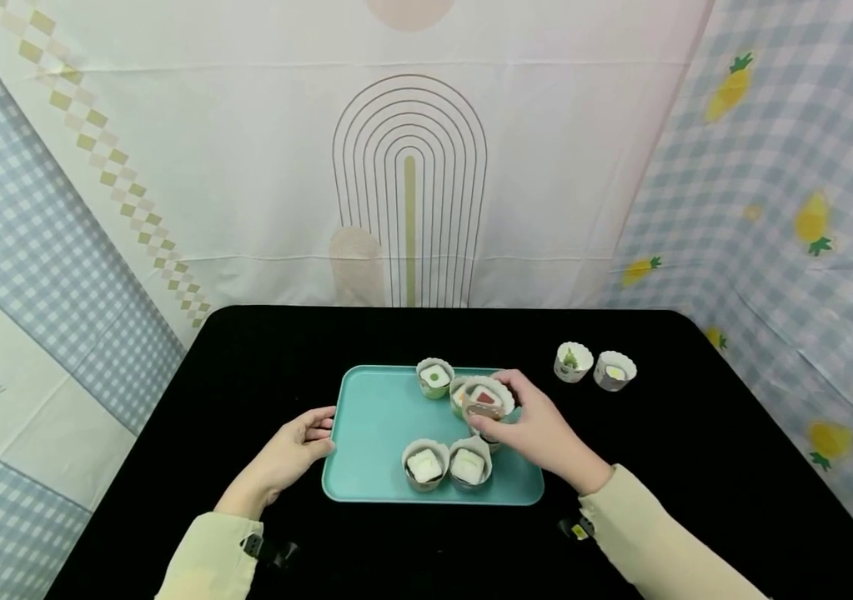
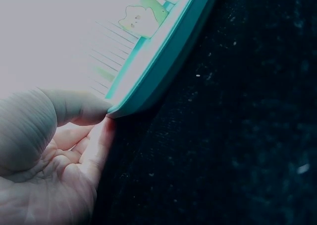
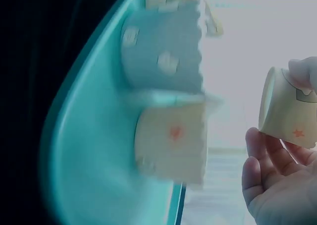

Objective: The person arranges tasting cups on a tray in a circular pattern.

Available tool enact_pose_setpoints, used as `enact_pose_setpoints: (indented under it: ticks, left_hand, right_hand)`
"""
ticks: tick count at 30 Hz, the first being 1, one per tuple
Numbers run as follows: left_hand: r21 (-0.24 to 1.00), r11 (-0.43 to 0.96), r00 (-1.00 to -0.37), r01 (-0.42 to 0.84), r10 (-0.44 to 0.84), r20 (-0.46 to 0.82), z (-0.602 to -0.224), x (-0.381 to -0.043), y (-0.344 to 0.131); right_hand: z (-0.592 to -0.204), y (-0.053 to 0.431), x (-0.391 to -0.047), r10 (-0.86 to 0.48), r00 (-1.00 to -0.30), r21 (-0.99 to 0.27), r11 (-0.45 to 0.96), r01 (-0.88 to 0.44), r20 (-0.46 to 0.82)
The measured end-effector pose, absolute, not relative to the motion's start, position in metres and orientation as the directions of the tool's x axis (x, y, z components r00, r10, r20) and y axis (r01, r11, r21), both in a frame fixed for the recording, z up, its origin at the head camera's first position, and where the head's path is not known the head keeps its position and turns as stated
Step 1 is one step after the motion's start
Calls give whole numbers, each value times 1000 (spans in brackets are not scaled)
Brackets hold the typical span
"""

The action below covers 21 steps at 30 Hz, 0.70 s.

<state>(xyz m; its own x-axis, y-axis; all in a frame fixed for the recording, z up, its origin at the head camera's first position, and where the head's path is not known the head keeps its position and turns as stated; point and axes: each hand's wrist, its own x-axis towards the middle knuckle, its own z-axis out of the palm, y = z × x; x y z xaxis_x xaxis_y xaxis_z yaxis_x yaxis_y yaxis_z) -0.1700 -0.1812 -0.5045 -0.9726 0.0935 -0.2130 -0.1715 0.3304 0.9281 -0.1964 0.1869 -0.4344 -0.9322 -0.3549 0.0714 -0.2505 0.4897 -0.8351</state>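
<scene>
Upon the black table (image 1: 276,354), head view: a blue-green tray (image 1: 373,408) serves as the dial. At its nine o'clock my left hand (image 1: 291,454) pinches the rim, probably to keep the tray from sliding. Toward one or two o'clock my right hand (image 1: 546,429) grips a red-topped cup (image 1: 488,398) by its sides, presumably to keep its contents level. A green-dotted cup (image 1: 436,379) stands at twelve; two white-topped cups (image 1: 424,467) stand together at five and six. Beyond the tray, at two o'clock, two paper cups (image 1: 573,363) stand on the table, side by side.

Left wrist view: my thumb (image 2: 84,107) lies over the rim with fingers beneath, a hold that would resist tipping.

Right wrist view: at three o'clock my thumb and fingers clamp the lifted cup, its base apart from the tray, likely to clear the blue cup (image 3: 163,51) and the cream cup (image 3: 171,143) standing there.
</scene>
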Motion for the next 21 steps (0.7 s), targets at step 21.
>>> enact_pose_setpoints:
  ticks: [21]
  left_hand:
    - [930,329,-974,-162,99,-205,-500,-169,-181]
  right_hand:
    - [-441,97,-191,-491,-870,-784,524,-333,41]
